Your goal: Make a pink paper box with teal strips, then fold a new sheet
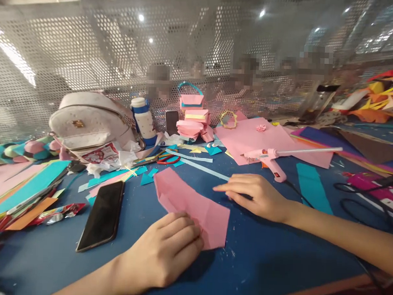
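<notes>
A creased piece of pink paper [194, 203] is tilted up off the blue table, its lower edge in my left hand [172, 245]. The fingers of that hand are curled round the paper, and the thumb is hidden. To the right, my right hand [254, 194] rests low over the table with its index finger stretched out and nothing in it. Just beyond that hand lies a pink glue gun [267, 158] with a long glue stick in its back. A pale blue paper strip [202, 167] runs up to the right hand's fingers; I cannot tell whether they touch.
A black phone [102, 215] lies left of the pink paper. Behind stand a white backpack [88, 118], a bottle [144, 122] and pink folded-paper boxes [194, 117]. Scissors [168, 157], scraps and pink sheets [235, 138] cover the back. The glue gun's cord [299, 194] trails right.
</notes>
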`<action>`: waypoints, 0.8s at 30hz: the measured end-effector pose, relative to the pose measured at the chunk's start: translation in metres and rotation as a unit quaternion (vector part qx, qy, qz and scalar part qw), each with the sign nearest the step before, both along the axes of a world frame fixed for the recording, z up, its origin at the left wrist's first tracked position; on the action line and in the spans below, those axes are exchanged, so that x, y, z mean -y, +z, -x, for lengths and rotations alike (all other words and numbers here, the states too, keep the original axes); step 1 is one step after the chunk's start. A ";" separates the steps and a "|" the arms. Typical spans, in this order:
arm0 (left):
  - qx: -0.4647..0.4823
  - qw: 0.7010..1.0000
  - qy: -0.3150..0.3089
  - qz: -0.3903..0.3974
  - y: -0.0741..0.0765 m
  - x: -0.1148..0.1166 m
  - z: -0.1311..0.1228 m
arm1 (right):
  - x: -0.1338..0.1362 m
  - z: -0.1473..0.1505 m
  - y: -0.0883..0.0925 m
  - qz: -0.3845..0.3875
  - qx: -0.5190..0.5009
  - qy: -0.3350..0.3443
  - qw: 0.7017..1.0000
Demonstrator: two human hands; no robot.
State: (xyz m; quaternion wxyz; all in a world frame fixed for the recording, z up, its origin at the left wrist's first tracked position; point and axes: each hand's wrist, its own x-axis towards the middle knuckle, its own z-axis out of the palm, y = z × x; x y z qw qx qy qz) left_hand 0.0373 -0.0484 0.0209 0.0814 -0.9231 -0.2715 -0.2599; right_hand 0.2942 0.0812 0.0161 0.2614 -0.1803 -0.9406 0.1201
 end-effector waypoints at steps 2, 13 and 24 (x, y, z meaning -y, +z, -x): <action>0.059 0.996 -0.003 0.063 0.006 0.005 0.005 | 0.004 0.014 0.012 0.057 -0.004 -0.015 0.998; 0.069 0.971 0.114 0.200 -0.016 0.000 0.077 | -0.027 0.084 -0.011 0.292 0.063 0.026 0.954; -0.134 0.981 0.116 0.075 -0.024 -0.007 0.039 | -0.006 0.077 -0.011 0.179 0.095 -0.041 0.978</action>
